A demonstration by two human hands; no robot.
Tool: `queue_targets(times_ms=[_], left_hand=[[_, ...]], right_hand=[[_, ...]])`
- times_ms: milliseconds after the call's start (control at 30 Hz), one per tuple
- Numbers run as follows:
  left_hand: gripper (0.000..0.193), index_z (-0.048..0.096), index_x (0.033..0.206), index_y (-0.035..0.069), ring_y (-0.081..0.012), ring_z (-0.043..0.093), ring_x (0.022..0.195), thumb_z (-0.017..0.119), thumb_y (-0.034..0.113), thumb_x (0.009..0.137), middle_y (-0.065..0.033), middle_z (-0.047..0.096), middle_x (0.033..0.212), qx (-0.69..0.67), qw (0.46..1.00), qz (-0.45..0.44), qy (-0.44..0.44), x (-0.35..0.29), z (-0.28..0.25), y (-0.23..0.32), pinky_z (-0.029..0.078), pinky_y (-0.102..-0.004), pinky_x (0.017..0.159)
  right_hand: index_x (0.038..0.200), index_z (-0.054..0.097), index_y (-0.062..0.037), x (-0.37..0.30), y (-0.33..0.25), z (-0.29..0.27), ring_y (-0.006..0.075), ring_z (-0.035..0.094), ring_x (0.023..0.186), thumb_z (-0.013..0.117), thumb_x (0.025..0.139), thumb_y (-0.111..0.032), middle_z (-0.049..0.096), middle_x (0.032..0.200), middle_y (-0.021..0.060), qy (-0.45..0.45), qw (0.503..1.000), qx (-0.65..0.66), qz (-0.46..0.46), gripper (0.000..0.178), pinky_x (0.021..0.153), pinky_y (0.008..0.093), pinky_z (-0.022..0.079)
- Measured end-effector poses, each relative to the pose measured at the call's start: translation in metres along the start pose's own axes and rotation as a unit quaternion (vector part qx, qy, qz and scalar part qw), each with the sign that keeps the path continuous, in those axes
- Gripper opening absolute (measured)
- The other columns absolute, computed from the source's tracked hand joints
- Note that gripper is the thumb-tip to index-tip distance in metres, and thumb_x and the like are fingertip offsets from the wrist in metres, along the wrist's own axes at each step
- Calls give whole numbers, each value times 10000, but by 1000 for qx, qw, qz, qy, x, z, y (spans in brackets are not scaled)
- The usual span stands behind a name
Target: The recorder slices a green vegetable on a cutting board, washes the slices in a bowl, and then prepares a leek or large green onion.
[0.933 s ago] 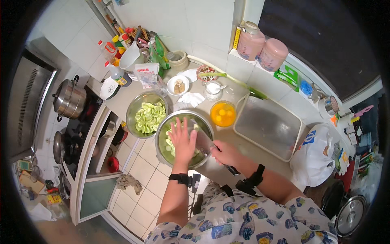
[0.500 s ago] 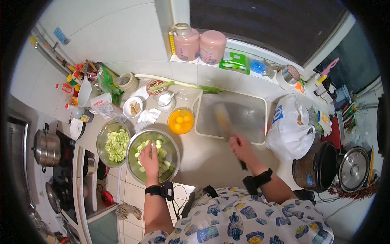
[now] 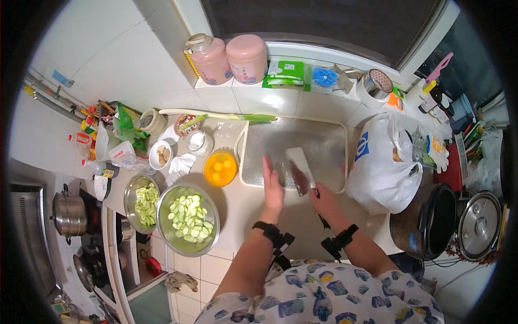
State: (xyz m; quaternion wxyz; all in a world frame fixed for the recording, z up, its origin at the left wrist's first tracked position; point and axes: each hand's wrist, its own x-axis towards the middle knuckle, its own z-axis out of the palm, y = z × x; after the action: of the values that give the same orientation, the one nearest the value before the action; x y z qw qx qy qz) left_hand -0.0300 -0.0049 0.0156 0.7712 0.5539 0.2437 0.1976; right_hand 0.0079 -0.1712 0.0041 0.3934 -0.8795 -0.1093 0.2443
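Observation:
My right hand (image 3: pixel 324 201) grips a kitchen cleaver (image 3: pixel 301 167) by its dark handle, its broad blade tilted over the near edge of a grey cutting board (image 3: pixel 324 143) with a pale rim. My left hand (image 3: pixel 273 189) is open beside the blade, fingers stretched out together, holding nothing. To its left, a large metal bowl (image 3: pixel 214 237) contains pale green vegetable slices (image 3: pixel 190 218). A second metal bowl (image 3: pixel 130 211) next to it has more slices (image 3: pixel 147 201). Behind them stands a bowl of cracked eggs (image 3: pixel 220 169) with several yolks.
A green onion (image 3: pixel 253 117) lies along the board's far edge. Near the eggs are a small white bowl (image 3: pixel 160 155), a glass jar (image 3: pixel 198 143) and crumpled tissue (image 3: pixel 180 167). A white plastic bag (image 3: pixel 383 167) and a dark pot (image 3: pixel 423 221) stand right.
My left hand has left the large bowl and moved right, beside the cleaver. The cleaver has turned, its blade now showing broadside. The view has shifted slightly.

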Motion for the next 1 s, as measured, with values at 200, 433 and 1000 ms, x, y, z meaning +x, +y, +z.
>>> queue_targets(times_ms=[200,433,1000], left_hand=[[556,138,1413,-3,-243,143,1370,303,168,911,-172,161,1472,-89,994,50,37,19,32,-30,127,-329,1106],[565,117,1422,5,-242,111,1377,291,204,923,-173,115,1487,-150,980,110,74,-15,-1,27,74,-349,1109],[345,574,1090,14,-344,466,1132,464,279,899,-157,562,1145,665,730,102,122,-98,-234,98,313,-453,999]], right_hand=[[886,488,-10,8,8,9,119,482,484,470,899,-176,516,619,60,-66,992,98,-35,167,472,276,403],[931,489,-17,-13,-45,3,89,469,491,447,920,-146,500,629,16,-244,935,259,-8,136,453,249,405],[1273,448,-45,-28,-65,76,93,494,609,486,924,-225,534,734,7,-110,970,152,-153,395,552,258,434]])
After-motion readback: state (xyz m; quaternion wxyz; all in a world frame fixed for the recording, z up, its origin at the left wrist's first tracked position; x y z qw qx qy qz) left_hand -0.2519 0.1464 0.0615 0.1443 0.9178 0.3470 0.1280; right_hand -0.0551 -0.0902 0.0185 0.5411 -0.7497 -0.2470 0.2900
